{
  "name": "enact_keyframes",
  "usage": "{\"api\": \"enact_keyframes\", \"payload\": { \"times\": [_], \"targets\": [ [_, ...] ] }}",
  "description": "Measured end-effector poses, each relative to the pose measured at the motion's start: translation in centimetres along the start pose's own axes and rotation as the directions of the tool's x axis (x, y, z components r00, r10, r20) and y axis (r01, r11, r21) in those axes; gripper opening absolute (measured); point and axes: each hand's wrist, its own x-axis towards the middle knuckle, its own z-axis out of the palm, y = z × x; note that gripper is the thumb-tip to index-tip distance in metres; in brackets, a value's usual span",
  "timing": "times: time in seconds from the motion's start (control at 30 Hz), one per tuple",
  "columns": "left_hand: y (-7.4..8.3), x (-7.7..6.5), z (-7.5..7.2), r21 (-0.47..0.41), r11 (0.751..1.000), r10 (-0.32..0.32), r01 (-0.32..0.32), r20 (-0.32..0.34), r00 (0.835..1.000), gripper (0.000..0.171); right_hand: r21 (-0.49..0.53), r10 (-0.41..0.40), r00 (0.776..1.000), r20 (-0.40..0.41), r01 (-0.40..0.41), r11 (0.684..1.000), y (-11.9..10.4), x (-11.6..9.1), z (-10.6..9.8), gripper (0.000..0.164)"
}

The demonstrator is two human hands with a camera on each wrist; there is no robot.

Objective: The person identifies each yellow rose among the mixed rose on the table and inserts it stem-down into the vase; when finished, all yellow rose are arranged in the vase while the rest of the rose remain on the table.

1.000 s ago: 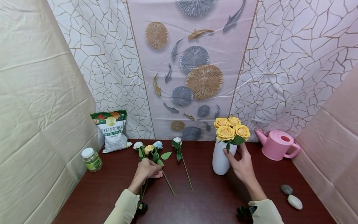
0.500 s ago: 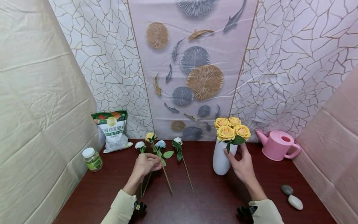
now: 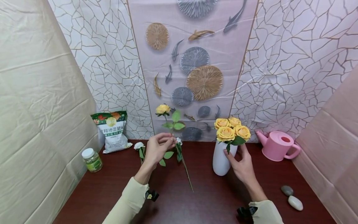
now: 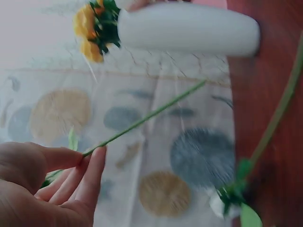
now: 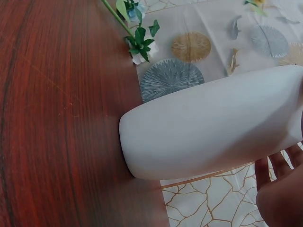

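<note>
My left hand (image 3: pixel 158 147) pinches the thin green stem (image 4: pixel 147 118) of a single yellow rose (image 3: pixel 162 109), raised above the table with its bloom up and green leaves below it. The stem slants in the left wrist view, its lower end free in the air. My right hand (image 3: pixel 242 165) grips the upper side of a white vase (image 3: pixel 221 158), which stands upright on the table. Several yellow roses (image 3: pixel 226 133) fill its mouth. Beneath and beside my left hand lie a white flower (image 3: pixel 139 145) and another white flower (image 3: pixel 179 141); a blue one (image 5: pixel 137 12) shows in the right wrist view.
At the back left stand a fertilizer bag (image 3: pixel 114 133) and a white-lidded jar (image 3: pixel 92 160). A pink watering can (image 3: pixel 278 146) is right of the vase. A grey stone (image 3: pixel 286 190) and a white stone (image 3: pixel 295 203) lie at the right of the dark red table (image 3: pixel 212 202).
My left hand has lifted the yellow rose off the table, up and to the right, from among the lying flowers. The right hand and the vase have stayed in place.
</note>
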Motion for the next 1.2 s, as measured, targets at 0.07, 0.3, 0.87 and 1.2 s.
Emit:
{"api": "enact_keyframes", "payload": {
  "times": [0.07,0.3,0.87,1.2],
  "targets": [
    [0.8,0.5,1.1,-0.045,0.997,0.069,-0.069,0.005,0.998,0.026,-0.002,0.001,1.0,-0.002,-0.001,1.0,0.0,0.0,0.0,0.072],
    [3.7,1.4,5.0,-0.225,0.944,0.238,-0.24,-0.034,0.971,0.028,0.011,-0.009,1.0,-0.002,0.009,1.0,0.0,0.0,0.1,0.072],
    [6.8,2.4,11.3,-0.322,0.855,0.403,-0.405,-0.078,0.912,0.021,0.028,-0.027,1.0,0.004,0.027,0.999,0.2,0.1,0.0,0.072],
    [5.3,2.4,13.2,-0.172,0.902,0.396,-0.396,-0.04,0.918,0.018,0.03,-0.035,0.999,-0.005,0.035,0.999,0.2,0.2,0.0,0.073]
  ]
}}
